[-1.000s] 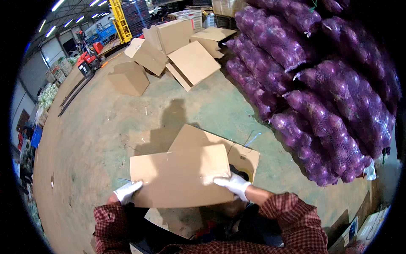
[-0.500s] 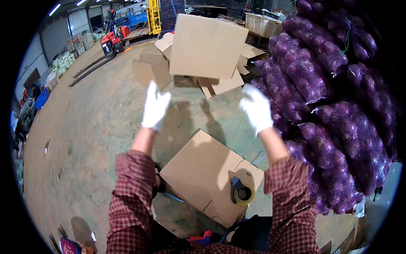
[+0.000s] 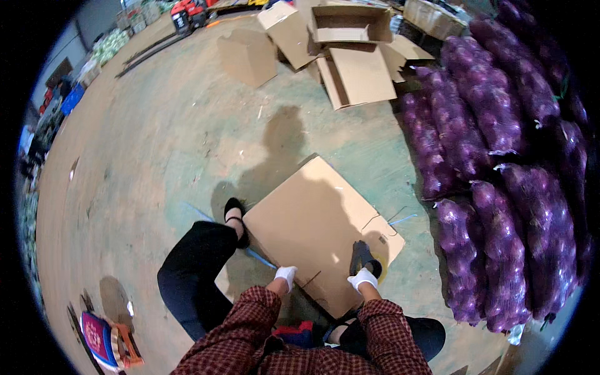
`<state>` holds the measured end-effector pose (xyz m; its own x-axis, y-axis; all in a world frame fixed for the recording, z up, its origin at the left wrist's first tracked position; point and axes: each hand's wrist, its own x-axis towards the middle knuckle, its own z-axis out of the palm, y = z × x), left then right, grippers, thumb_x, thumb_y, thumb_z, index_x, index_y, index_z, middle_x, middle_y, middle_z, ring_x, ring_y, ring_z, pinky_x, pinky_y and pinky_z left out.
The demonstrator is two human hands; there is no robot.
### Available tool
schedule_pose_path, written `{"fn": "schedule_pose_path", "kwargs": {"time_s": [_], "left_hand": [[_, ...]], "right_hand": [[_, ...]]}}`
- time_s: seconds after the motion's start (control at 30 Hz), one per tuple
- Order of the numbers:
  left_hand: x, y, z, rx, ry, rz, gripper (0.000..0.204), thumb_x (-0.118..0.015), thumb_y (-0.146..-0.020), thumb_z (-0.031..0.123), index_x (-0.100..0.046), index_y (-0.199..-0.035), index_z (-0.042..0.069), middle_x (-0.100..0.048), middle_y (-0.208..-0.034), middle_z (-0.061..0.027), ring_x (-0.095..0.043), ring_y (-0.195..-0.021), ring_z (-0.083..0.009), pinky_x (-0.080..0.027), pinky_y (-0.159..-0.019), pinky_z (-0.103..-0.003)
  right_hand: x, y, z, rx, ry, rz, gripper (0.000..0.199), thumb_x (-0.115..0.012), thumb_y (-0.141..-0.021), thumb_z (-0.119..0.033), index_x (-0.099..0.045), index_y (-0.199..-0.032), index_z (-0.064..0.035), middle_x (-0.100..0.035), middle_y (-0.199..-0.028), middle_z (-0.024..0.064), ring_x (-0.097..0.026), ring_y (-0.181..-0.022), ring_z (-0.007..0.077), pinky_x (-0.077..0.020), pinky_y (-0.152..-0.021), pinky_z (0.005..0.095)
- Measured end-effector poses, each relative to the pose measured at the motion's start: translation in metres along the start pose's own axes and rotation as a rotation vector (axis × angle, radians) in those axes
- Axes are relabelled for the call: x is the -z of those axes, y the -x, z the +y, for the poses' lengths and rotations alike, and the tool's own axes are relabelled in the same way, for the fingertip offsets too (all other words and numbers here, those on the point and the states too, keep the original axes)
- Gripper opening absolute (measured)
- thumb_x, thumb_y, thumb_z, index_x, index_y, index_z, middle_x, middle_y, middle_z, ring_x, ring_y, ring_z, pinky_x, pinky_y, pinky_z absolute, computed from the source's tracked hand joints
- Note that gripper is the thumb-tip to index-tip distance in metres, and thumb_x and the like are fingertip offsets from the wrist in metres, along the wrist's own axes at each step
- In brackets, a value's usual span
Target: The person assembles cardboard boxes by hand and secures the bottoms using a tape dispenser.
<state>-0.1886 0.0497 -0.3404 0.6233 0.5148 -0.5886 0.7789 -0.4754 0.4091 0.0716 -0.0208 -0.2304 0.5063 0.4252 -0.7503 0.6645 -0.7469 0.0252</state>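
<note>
A flat, folded cardboard box (image 3: pixel 300 219) lies on the floor between my feet, one corner pointing away from me. On its right part rests a tape dispenser (image 3: pixel 360 253) with a grey body and a yellowish roll. My right hand (image 3: pixel 364 279), in a white glove, is closed at the dispenser's near side, partly covering it. At the box's near left edge is my left hand (image 3: pixel 286 279), also white-gloved; its fingers are bent and foreshortened, so their hold is unclear. A blue strap (image 3: pixel 260 257) runs along that edge, ending near the left hand.
Stacked net sacks of purple onions (image 3: pixel 500 244) stand along the right. Ahead lie several opened cardboard boxes (image 3: pixel 362 75). A red pallet truck (image 3: pixel 187 14) is at the far left. At the lower left sits a small stool with a blue and red cushion (image 3: pixel 97 337).
Both hands have dropped from outstretched in front down to the flat box. The cardboard box that was in the air ahead has landed among the others. My view has tilted down.
</note>
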Motion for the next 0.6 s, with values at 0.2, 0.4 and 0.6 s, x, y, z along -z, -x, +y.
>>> {"fn": "schedule_pose_path", "kwargs": {"time_s": [0.2,0.4,0.6], "left_hand": [[-0.009,-0.019,0.03,0.613,1.11,0.174,0.037,-0.053,-0.073,0.028,-0.057,-0.096,-0.001,-0.059,-0.095,-0.0217,-0.058,-0.088,-0.0315,-0.045,-0.072,-0.039],[-0.049,-0.053,0.016,0.934,1.093,0.301,0.04,-0.05,-0.075,0.026,-0.055,-0.108,0.003,-0.056,-0.111,-0.0163,-0.054,-0.099,-0.0303,-0.043,-0.079,-0.035],[-0.013,-0.025,0.044,1.149,1.339,0.473,0.04,-0.052,-0.074,0.023,-0.055,-0.109,0.003,-0.056,-0.111,-0.0151,-0.055,-0.098,-0.0281,-0.045,-0.076,-0.035]], "right_hand": [[0.003,0.006,0.003,-0.014,0.105,0.041,0.071,-0.06,-0.069,-0.049,-0.043,-0.121,-0.0047,-0.053,-0.117,0.0165,-0.053,-0.105,0.0306,-0.0421,-0.088,0.0369],[-0.004,-0.002,0.006,0.018,0.183,0.014,0.073,-0.061,-0.071,-0.048,-0.037,-0.125,-0.0047,-0.048,-0.123,0.0166,-0.05,-0.11,0.0292,-0.0391,-0.091,0.0369],[-0.005,-0.004,0.005,0.122,0.395,-0.064,0.07,-0.059,-0.074,-0.045,-0.033,-0.124,-0.0033,-0.043,-0.127,0.0165,-0.046,-0.114,0.0286,-0.0358,-0.093,0.0383]]}}
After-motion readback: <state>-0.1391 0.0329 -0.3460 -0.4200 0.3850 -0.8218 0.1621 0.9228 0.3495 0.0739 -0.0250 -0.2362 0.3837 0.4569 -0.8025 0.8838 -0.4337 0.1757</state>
